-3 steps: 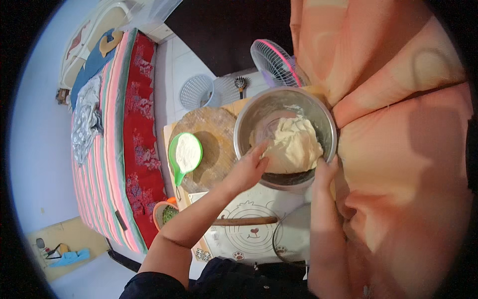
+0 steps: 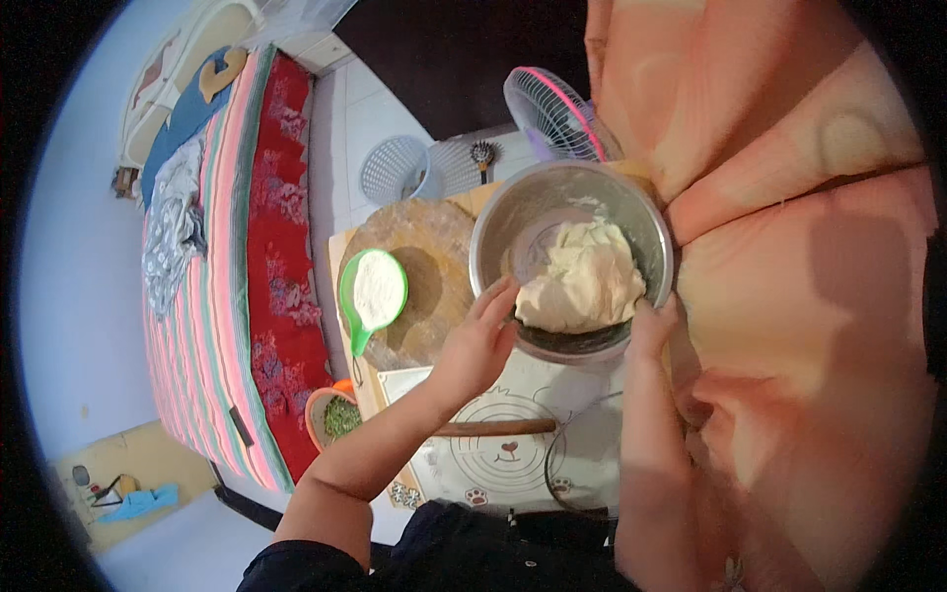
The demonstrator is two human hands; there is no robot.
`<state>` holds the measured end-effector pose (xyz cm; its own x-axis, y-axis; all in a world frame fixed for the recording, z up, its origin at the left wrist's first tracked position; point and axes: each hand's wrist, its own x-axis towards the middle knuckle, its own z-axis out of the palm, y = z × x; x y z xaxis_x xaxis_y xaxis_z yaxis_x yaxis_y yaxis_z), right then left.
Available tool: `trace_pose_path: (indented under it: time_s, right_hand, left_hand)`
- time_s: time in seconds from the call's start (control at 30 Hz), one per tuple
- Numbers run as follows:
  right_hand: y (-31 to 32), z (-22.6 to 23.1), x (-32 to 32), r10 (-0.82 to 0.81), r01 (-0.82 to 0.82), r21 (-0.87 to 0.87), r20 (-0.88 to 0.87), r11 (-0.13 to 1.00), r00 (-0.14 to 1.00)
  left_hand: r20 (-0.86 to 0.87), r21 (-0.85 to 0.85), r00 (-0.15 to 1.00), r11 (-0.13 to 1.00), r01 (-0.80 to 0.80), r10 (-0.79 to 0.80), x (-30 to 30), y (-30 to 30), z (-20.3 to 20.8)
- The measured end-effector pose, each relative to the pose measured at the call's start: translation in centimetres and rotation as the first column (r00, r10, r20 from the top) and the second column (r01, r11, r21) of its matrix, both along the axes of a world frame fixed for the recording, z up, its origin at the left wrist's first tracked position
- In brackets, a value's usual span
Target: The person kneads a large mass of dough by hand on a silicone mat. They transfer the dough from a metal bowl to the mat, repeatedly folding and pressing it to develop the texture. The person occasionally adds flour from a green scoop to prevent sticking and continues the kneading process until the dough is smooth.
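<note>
Underside of dough (image 2: 582, 286) hidden in bowl (image 2: 496, 222), rolling pin (image 2: 498, 428) partly behind left forearm (image 2: 390, 446)

Cream dough (image 2: 587, 276) is showing pale inside a silver-grey bowl (image 2: 513, 209), right of the left fingers (image 2: 499, 298).
Left of those fingers, a green scoop (image 2: 361, 341) is framing white flour (image 2: 378, 286) over a mottled brown board (image 2: 434, 242); farther left, a bed cover (image 2: 205, 340) is running in pink, white and green stripes beside a red, flower-patterned drape (image 2: 284, 335). Nearer the body than the fingers, a white mat (image 2: 493, 403) is bearing a line-drawn animal face. Right of the right fingers (image 2: 647, 316), a cloth (image 2: 769, 296) is spreading peach-orange.
</note>
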<state>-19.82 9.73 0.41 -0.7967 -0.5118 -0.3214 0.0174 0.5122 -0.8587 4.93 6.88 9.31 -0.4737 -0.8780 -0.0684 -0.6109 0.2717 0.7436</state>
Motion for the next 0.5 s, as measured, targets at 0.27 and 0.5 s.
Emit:
trace_pose_path:
  time_s: [0.27,0.5]
  right_hand:
    - [1.7,-2.1,-1.6,0.067,0.044,-0.253,0.414,0.967,0.908]
    - [11.4,1.5,1.5,0.142,-0.14,-0.182,-0.003,0.973,0.99]
  left_hand:
    - [0.402,0.159,0.882,0.968,0.197,-0.245,11.5,17.5,-8.9]
    - [0.327,0.067,0.932,0.988,0.14,-0.154,16.3,19.4,-11.9]
